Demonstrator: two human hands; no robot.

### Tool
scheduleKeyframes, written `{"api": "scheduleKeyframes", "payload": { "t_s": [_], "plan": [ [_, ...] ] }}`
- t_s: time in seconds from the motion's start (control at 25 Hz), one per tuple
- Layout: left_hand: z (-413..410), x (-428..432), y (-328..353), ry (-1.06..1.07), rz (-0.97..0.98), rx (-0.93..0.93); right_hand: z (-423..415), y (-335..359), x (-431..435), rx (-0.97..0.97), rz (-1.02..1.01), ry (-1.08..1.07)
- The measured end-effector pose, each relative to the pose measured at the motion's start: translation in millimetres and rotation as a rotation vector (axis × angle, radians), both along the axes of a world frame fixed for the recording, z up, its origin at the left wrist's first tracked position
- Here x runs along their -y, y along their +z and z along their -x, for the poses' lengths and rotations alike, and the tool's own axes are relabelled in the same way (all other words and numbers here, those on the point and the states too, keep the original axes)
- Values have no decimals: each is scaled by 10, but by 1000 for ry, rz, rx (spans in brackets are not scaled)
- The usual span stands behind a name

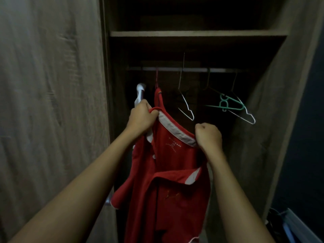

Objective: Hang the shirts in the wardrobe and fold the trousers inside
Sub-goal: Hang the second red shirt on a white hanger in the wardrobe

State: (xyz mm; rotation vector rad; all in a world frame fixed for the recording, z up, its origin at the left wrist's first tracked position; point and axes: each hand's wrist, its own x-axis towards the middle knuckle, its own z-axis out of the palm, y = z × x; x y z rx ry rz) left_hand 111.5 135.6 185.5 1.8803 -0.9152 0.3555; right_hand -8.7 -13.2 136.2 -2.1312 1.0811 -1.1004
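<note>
A red shirt (173,172) with a white-edged collar hangs in front of the open wardrobe, on a red hanger (156,79) whose hook reaches up to the rail (192,69). My left hand (141,118) grips the shirt's left shoulder together with the hanger's end. My right hand (208,136) is closed on the collar's right end. The shirt's lower part drops out of view at the bottom.
Two bare wire hangers (186,106) (245,113) and a green plastic hanger (228,104) hang on the rail to the right. A white garment (140,93) hangs at the far left. A shelf (192,33) runs above. The wardrobe door (49,102) stands at my left.
</note>
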Motion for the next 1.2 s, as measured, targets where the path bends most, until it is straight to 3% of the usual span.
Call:
{"api": "scheduleKeyframes", "payload": {
  "t_s": [0.16, 0.4, 0.68, 0.96, 1.12, 1.2],
  "plan": [
    [-98, 149, 122, 35, -30, 40, -402, 360, 300, 106, 231, -71],
    [-257, 205, 229, 53, -101, 33, -964, 477, 690, -205, 70, -45],
    [-337, 189, 243, 83, -180, 52, -1052, 480, 784, -267, 183, -39],
    [-383, 237, 188, 80, -230, 106, -727, 524, 576, -89, 305, -11],
    [-428, 292, 95, 76, -199, 130, -100, 261, 306, 161, 332, 35],
    [-412, 326, 12, 73, -198, 165, 235, -25, 183, 346, 253, 80]
  ]
}}
